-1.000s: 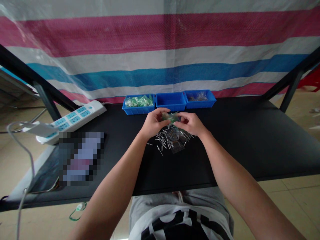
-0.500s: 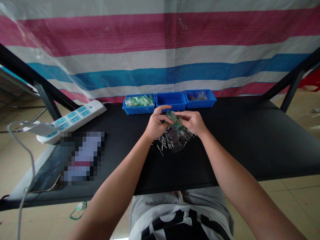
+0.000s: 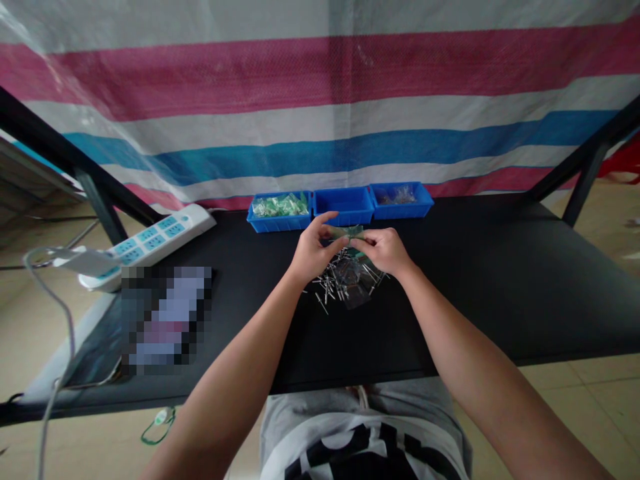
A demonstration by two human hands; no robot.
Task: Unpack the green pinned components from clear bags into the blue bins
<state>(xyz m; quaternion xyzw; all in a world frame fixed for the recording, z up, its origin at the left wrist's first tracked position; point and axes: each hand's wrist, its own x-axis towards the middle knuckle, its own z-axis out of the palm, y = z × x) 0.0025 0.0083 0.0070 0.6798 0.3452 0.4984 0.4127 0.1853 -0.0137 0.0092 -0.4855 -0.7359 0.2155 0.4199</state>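
Between my two hands is a small green-tinted plastic bag (image 3: pixel 354 231), pinched at its edge. My left hand (image 3: pixel 313 251) is closed on its left side with the thumb and fingers, the index finger raised. My right hand (image 3: pixel 389 251) grips the other side between thumb and fingertips. Under my hands, a loose pile of thin metal pins that look like blind rivets (image 3: pixel 330 280) lies on the black table. A clear plastic bag (image 3: pixel 357 295) rests on the near part of this pile. My fingers hide part of the green bag's contents.
Behind my hands stand three blue bins: a left bin (image 3: pixel 280 225) with green packets, a middle bin (image 3: pixel 345 217), and a right bin (image 3: pixel 404 211) with clear packets. A white power strip (image 3: pixel 150 243) and a blurred flat object (image 3: pixel 173 317) lie at left.
My fingers have shifted on the green bag, and it now looks flatter and stretched sideways between them. The left thumb has come in under its edge. The view has tilted slightly.
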